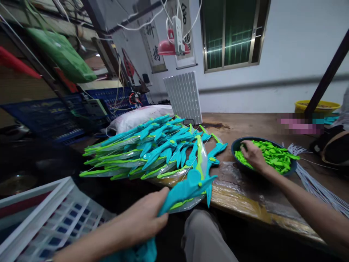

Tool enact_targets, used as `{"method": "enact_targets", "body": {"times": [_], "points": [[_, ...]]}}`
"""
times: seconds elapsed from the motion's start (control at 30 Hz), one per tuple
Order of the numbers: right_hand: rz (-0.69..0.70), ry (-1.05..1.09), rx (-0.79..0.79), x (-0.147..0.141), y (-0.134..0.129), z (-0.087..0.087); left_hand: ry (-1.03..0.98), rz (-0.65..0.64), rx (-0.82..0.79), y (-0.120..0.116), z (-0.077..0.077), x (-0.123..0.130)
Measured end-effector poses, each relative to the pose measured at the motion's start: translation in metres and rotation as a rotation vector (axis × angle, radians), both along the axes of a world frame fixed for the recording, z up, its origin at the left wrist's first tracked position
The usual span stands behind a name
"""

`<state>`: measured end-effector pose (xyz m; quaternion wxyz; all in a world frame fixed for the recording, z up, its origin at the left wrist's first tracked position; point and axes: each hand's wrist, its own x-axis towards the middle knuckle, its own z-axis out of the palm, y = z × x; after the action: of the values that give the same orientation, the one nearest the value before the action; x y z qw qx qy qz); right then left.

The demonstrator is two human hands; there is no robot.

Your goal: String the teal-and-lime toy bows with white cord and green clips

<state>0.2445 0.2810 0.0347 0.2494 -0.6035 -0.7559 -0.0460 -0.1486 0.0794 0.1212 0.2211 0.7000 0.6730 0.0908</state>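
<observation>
My left hand (pixel 147 211) is closed round the handle of a turquoise toy bow (pixel 188 187) with lime-green limbs, held tilted at the table's front edge. Behind it lies a pile of similar toy bows (pixel 152 145), overlapping one another. My right hand (pixel 253 154) is in a dark bowl (pixel 235 162) of small bright-green plastic parts (pixel 275 154), at the left side of the heap. Its fingers are curled among the parts, and whatever they grip is hidden.
White strings (pixel 319 185) lie right of the bowl on the brown table (pixel 226 127). A white plastic crate (pixel 79 214) stands at lower left. A yellow basin (pixel 317 106) is at far right. A power strip (pixel 178 34) and red lamp (pixel 165 47) hang overhead.
</observation>
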Motion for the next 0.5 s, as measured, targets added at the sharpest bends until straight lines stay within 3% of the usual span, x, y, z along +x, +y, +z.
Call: {"method": "enact_targets", "body": {"times": [0.07, 0.13, 0.2, 0.37, 0.5], "points": [[0.110, 0.055, -0.059, -0.039, -0.023, -0.016, 0.132, -0.110, -0.069, 0.009, -0.026, 0.022], [0.161, 0.095, -0.161, -0.077, -0.040, -0.035, 0.222, -0.122, -0.057, 0.014, -0.050, 0.030], [0.127, 0.139, -0.252, -0.109, -0.043, -0.049, 0.264, -0.094, -0.055, 0.016, -0.071, 0.031], [-0.039, 0.189, -0.394, -0.147, -0.006, -0.058, 0.418, -0.083, -0.131, 0.020, -0.109, 0.031], [-0.102, 0.179, -0.440, -0.154, 0.032, -0.058, 0.467, -0.079, -0.072, 0.048, -0.119, 0.036]]}}
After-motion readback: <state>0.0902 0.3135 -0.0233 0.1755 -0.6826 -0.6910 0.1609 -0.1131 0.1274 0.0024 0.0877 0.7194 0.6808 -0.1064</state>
